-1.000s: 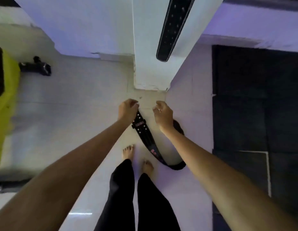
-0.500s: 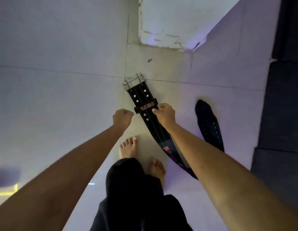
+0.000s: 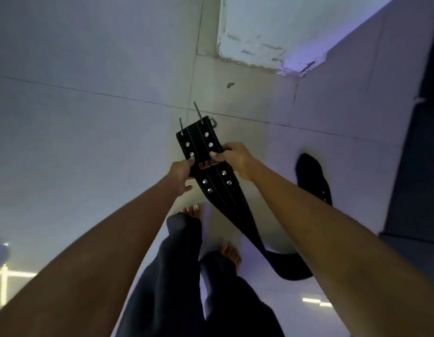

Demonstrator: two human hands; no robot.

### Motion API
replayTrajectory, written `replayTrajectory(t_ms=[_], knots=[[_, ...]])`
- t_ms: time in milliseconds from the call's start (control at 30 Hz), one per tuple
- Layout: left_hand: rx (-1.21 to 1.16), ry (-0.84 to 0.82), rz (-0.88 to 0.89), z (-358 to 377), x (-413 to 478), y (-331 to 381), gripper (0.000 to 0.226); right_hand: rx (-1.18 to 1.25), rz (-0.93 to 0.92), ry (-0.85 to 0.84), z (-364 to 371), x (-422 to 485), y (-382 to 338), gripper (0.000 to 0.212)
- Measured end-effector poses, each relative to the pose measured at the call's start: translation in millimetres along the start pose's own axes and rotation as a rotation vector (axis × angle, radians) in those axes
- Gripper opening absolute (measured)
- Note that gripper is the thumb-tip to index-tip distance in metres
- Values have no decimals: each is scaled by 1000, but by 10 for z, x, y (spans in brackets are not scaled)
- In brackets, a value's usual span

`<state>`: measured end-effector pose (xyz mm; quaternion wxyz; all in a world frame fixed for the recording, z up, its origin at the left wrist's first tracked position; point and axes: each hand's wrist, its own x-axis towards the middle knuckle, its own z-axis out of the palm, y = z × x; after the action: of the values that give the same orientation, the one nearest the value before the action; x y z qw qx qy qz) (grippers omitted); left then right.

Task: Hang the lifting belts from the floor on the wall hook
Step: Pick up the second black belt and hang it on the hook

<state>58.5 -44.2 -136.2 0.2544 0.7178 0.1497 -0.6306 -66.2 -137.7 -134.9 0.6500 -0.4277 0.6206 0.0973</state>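
A black leather lifting belt [image 3: 218, 186] with metal rivets and a two-pronged buckle at its far end is lifted off the tiled floor at that end. My left hand [image 3: 180, 173] pinches its left edge and my right hand [image 3: 231, 158] grips its right edge by the red-lettered loop. The belt's tail runs back under my right forearm and curls on the floor to its tip [image 3: 310, 176] at the right. No wall hook is in view.
A white pillar base [image 3: 259, 32] stands just ahead on the pale floor tiles [image 3: 89, 142]. A dark floor mat [image 3: 420, 166] lies along the right edge. My bare feet and dark trousers [image 3: 186, 263] are directly below the belt.
The buckle end of the belt has risen off the floor. My left hand, closed and free before, now holds the belt's left edge, and both hands have lifted together.
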Motion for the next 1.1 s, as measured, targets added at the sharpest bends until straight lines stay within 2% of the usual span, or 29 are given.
replayTrajectory(t_ms=[133, 300, 433, 567, 667, 800, 1000, 1100], knots=[[-151, -37, 167, -166, -1117, 242, 24, 121, -63, 16, -135, -1104, -645, 26], [-149, -121, 409, -240, -2897, 711, 39, 322, -109, 77, -409, -2698, -1451, 25], [-62, -255, 582, -291, -4259, 1096, 49, 393, -212, 120, -653, -3942, -1936, 27], [61, -372, 719, -287, -5310, 1326, 43, 477, -354, 161, -856, -5019, -2300, 24], [95, -365, 841, -253, -5983, 1390, 28, 453, -463, 209, -994, -5700, -2545, 20], [91, -295, 1016, -263, -6695, 1389, 28, 399, -550, 224, -1101, -6342, -2728, 13], [70, -276, 1203, -412, -7406, 1317, 24, 300, -763, 191, -1234, -6984, -3055, 37], [81, -297, 1291, -470, -7675, 1317, 26, 398, -801, 131, -1334, -7231, -3387, 28]])
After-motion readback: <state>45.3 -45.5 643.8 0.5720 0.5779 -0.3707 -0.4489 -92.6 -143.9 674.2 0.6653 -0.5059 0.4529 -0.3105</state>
